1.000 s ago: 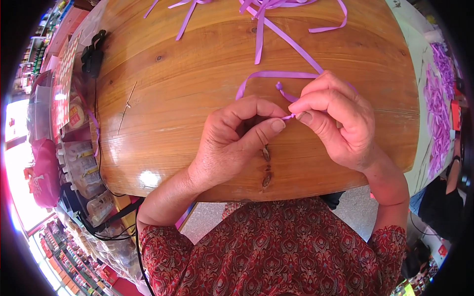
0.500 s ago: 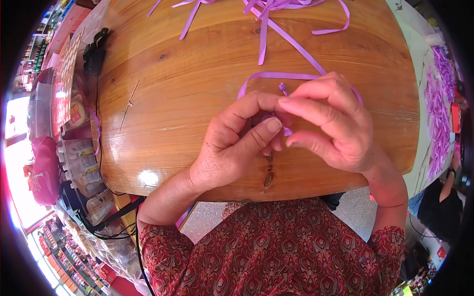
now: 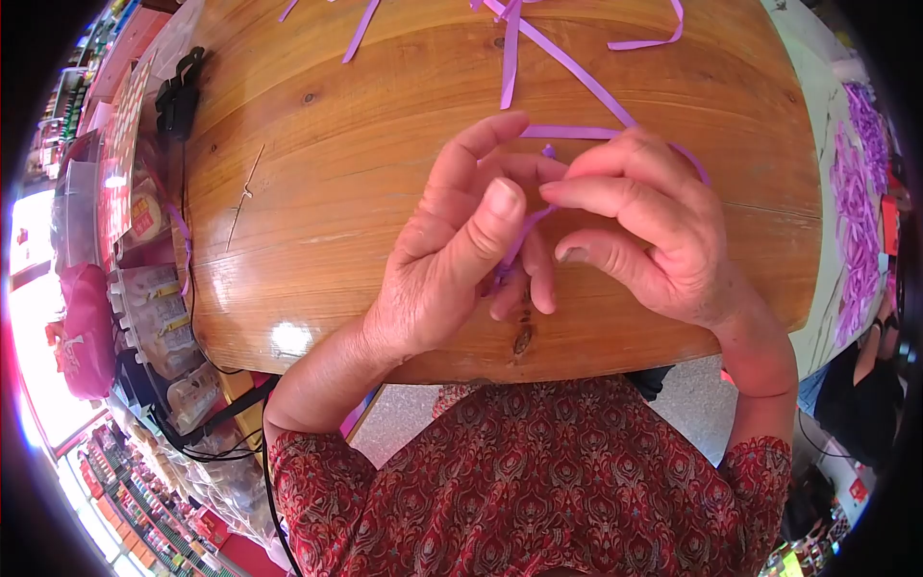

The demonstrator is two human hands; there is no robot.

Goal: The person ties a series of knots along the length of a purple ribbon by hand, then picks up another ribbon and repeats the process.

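Note:
My left hand (image 3: 437,240) is raised over the wooden table, thumb and index finger stretched apart. A narrow purple ribbon (image 3: 525,233) runs among its lower fingers and up to the fingertips of my right hand (image 3: 649,226). The right index and middle fingertips meet the left middle finger at the ribbon, while the right thumb stays apart below. A small purple ribbon end (image 3: 548,151) sticks out beyond the left middle finger. How the fingers grip the ribbon is partly hidden.
More purple ribbon (image 3: 586,83) lies on the wooden table (image 3: 317,183) toward the far edge. A thin twisted strand (image 3: 248,188) and a black clip-like object (image 3: 179,101) lie at the left. Many purple ribbons (image 3: 856,221) cover a pale surface at right, near another person (image 3: 860,404).
The left thumb and index finger have opened and lifted away from the ribbon they were pinching. A stretch of ribbon between the hands now shows. The right hand has barely moved.

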